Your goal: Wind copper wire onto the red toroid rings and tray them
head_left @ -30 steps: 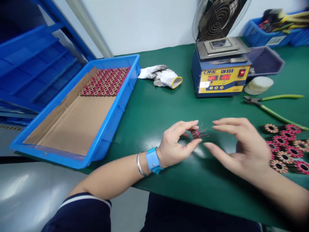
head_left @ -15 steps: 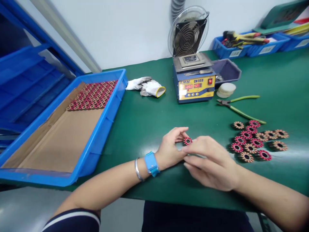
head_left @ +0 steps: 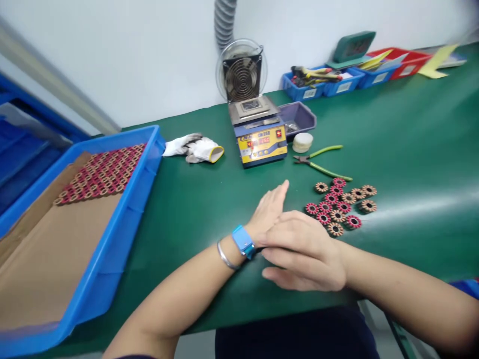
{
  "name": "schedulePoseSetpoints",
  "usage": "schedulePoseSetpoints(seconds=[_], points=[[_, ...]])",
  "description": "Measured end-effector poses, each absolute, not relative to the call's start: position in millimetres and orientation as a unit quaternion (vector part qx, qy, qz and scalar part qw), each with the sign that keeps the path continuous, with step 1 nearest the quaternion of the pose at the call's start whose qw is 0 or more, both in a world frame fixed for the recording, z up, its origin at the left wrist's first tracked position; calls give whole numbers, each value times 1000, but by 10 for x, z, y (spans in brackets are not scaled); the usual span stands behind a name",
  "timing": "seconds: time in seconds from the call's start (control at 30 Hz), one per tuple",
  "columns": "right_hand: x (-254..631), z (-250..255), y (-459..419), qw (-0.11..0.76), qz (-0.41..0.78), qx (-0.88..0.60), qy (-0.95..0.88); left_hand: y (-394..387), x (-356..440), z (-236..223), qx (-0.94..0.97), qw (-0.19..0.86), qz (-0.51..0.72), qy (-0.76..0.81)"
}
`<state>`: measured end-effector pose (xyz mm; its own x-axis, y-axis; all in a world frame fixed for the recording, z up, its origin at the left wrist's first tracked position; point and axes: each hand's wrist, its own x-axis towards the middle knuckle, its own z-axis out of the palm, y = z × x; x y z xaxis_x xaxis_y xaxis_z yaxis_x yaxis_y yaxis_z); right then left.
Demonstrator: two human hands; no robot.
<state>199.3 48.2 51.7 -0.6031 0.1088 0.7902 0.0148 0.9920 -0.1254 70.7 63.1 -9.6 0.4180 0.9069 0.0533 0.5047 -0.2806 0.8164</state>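
Note:
My left hand (head_left: pixel 268 207) is stretched out over the table, back up and fingers extended, with no held object showing. Its thumb side is hidden behind my right hand (head_left: pixel 305 249), whose fingers are bent and whose fingertips lie by the left wrist. Whatever the right hand pinches is hidden. Close beyond the right hand lies a red wire-wound stator (head_left: pixel 312 209), at the left side of a group of red and copper-coloured stators (head_left: pixel 338 215). A blue wristband (head_left: pixel 243 241) and a silver bracelet (head_left: pixel 225 257) are on the left wrist.
A blue tray (head_left: pixel 127 239) with rows of stators (head_left: pixel 101 174) stands left. White gloves (head_left: pixel 198 148), a heating unit (head_left: pixel 260 144), green-handled cutters (head_left: pixel 318 160), white round pieces (head_left: pixel 302 142) and a purple bin (head_left: pixel 303 119) lie beyond. Blue tool bins (head_left: pixel 307 92) line the back.
The view has turned right. My left hand has straightened, and the red stator it held no longer shows in it. My right fingertips are now nearer the left wrist. One more stator shows beside the group.

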Motion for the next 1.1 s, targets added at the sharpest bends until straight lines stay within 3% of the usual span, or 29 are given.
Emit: schedulePoseSetpoints(seconds=[0.17,0.3,0.37,0.47,0.57,0.9,1.1], points=[[2588,628,402,333,26,-223,-916,602,703,-105,817,263,165,485],[3611,369,284,331,-4,-471,-818,621,810,-105,824,245,127,496],[4007,191,325,270,4,-553,-788,629,825,-99,829,236,117,494],[4206,24,533,203,101,-558,-798,634,808,-88,833,230,103,493],[4065,13,758,198,140,-536,-809,640,782,-80,835,231,93,490],[3682,56,780,278,137,-461,-832,671,762,-69,850,230,93,465],[3610,13,742,281,72,-509,-811,711,732,-171,859,196,131,454]])
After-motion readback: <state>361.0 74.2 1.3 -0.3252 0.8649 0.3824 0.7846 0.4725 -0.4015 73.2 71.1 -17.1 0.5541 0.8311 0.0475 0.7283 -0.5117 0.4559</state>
